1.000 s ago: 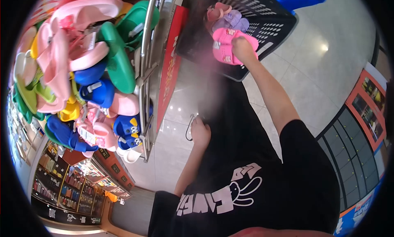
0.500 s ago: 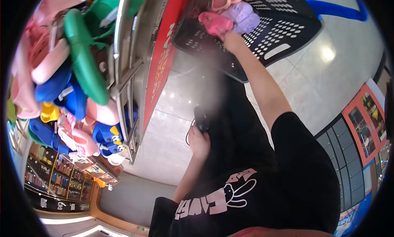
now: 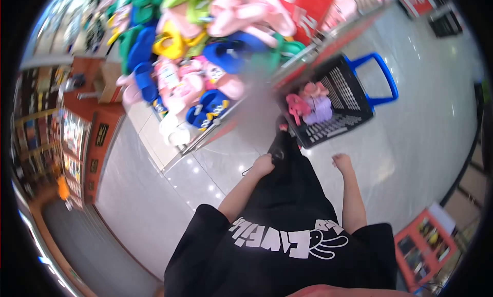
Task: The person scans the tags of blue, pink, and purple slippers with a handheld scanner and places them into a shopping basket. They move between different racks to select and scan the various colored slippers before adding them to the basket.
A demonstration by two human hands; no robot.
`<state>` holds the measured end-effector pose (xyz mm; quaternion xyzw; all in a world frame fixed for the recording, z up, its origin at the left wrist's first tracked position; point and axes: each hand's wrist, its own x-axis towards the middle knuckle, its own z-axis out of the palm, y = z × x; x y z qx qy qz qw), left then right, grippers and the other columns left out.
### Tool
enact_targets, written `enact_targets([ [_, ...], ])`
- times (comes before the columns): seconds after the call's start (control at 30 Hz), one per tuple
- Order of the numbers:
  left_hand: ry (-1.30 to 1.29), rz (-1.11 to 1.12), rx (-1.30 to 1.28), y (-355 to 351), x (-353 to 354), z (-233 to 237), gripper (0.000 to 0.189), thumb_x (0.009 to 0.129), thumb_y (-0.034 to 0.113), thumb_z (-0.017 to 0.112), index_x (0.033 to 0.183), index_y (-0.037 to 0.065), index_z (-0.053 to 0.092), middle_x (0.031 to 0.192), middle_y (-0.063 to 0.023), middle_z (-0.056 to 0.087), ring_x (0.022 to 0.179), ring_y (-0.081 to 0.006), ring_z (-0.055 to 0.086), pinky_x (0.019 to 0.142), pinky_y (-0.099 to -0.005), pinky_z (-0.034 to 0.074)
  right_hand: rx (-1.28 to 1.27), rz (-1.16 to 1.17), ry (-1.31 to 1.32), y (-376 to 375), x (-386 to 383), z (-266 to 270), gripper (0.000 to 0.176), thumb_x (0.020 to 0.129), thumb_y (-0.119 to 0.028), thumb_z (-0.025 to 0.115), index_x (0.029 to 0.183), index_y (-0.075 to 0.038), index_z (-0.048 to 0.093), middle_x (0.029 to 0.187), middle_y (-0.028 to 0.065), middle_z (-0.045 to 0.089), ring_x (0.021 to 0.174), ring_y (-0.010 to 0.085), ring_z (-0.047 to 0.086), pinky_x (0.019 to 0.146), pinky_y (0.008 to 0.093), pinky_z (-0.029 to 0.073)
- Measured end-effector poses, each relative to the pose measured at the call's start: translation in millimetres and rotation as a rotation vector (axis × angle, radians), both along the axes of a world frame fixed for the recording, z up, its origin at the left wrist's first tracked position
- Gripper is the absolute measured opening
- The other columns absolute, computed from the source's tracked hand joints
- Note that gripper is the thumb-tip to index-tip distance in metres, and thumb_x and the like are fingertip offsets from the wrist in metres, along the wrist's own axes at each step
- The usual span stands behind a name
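Note:
My left hand (image 3: 263, 164) is closed around a dark handheld object (image 3: 278, 153) in front of my black trousers, and a thin cord loops out beside the wrist. What kind of object it is, I cannot tell. To the right, my right hand (image 3: 341, 162) hangs with curled fingers and nothing visible in them, just below the black shopping basket (image 3: 354, 114). Inside the basket lie bright pink slippers (image 3: 298, 108), lilac slippers (image 3: 319, 111) and peach slippers (image 3: 312, 89). A blue handle (image 3: 385, 81) sticks out from its far side.
A display bin heaped with colourful clogs and slippers (image 3: 174, 86) stands ahead on the left, its metal edge (image 3: 215, 127) close to the basket. Grey tiled floor (image 3: 138, 179) spreads around me. A red-framed panel (image 3: 423, 248) is at the lower right; shop shelves (image 3: 38, 127) line the left.
My right hand has let go of the pink slippers and drawn back out of the basket toward my body. The view has swung, showing more of the bin. My left hand still grips the dark object.

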<state>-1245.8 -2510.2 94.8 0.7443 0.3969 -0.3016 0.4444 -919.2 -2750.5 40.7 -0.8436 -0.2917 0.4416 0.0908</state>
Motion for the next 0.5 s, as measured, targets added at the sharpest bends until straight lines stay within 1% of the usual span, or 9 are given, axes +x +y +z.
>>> enact_targets([
  [0.03,-0.077,0.046,0.057,-3,-10,-11,0.037,0.077,0.018,0.062,0.110,-0.001,0.058,0.103,-0.0242,0.065,0.102,-0.0380,0.063,0.090,-0.0457,0.050,-0.016,-0.237,0.129,2,4,10,0.023,0.089,-0.021,0.058,0.089,-0.004,0.074,0.069,0.0125,0.070,0.058,0.0217,0.067,0.053,0.0350,0.053],
  [0.07,-0.081,0.097,0.084,0,-14,-2,0.037,0.077,0.018,0.062,0.110,-0.001,0.058,0.103,-0.0242,0.065,0.102,-0.0380,0.063,0.090,-0.0457,0.050,0.005,-0.183,0.127,7,8,17,0.023,0.089,-0.021,0.058,0.089,-0.004,0.074,0.069,0.0125,0.070,0.058,0.0217,0.067,0.053,0.0350,0.053],
  [0.13,-0.107,0.225,0.059,4,-24,27,0.041,0.076,0.019,0.062,0.112,-0.001,0.058,0.104,-0.0251,0.065,0.101,-0.0394,0.063,0.089,-0.0469,0.049,-0.094,-0.338,0.226,16,9,25,0.021,0.089,-0.018,0.059,0.093,-0.002,0.072,0.070,0.0114,0.070,0.053,0.0174,0.065,0.045,0.0306,0.050],
  [0.23,-0.139,0.371,0.130,10,-49,75,0.044,0.075,0.020,0.062,0.114,-0.001,0.058,0.105,-0.0254,0.065,0.099,-0.0409,0.063,0.089,-0.0480,0.049,-0.203,-0.223,0.227,39,-3,32,0.023,0.088,-0.020,0.060,0.098,-0.001,0.070,0.072,0.0122,0.070,0.053,0.0195,0.065,0.046,0.0319,0.051],
  [0.33,-0.210,0.329,0.224,21,-79,93,0.040,0.076,0.023,0.063,0.108,-0.001,0.061,0.101,-0.0258,0.066,0.096,-0.0415,0.063,0.088,-0.0482,0.049,-0.279,-0.050,0.265,78,-17,21,0.024,0.089,-0.020,0.060,0.101,-0.001,0.069,0.072,0.0108,0.070,0.054,0.0185,0.066,0.046,0.0312,0.051],
  [0.37,-0.218,0.323,0.225,28,-84,105,0.040,0.076,0.023,0.063,0.108,-0.001,0.061,0.101,-0.0258,0.066,0.096,-0.0415,0.063,0.088,-0.0482,0.049,-0.275,-0.057,0.258,88,-24,18,0.024,0.089,-0.020,0.060,0.101,-0.001,0.069,0.072,0.0108,0.070,0.054,0.0185,0.066,0.046,0.0312,0.051],
  [0.43,-0.154,0.371,0.111,39,-89,139,0.055,0.079,0.030,0.061,0.127,0.004,0.056,0.120,-0.0253,0.061,0.111,-0.0408,0.058,0.095,-0.0463,0.046,-0.026,-0.049,0.340,112,-45,16,0.023,0.091,-0.019,0.058,0.102,-0.001,0.068,0.070,0.0092,0.069,0.054,0.0177,0.066,0.045,0.0299,0.050],
  [0.47,-0.161,0.383,0.110,46,-87,156,0.055,0.079,0.030,0.061,0.127,0.004,0.056,0.120,-0.0253,0.061,0.111,-0.0408,0.058,0.095,-0.0463,0.046,-0.028,-0.037,0.333,126,-54,24,0.023,0.091,-0.019,0.058,0.102,-0.001,0.068,0.070,0.0092,0.069,0.054,0.0177,0.066,0.045,0.0299,0.050],
  [0.5,-0.239,0.405,0.152,56,-85,172,0.047,0.076,0.029,0.064,0.113,0.001,0.059,0.108,-0.0255,0.063,0.103,-0.0410,0.061,0.090,-0.0472,0.048,-0.033,0.004,0.320,143,-64,36,0.022,0.091,-0.018,0.057,0.101,-0.001,0.068,0.070,0.0087,0.068,0.054,0.0171,0.066,0.045,0.0292,0.050],
])
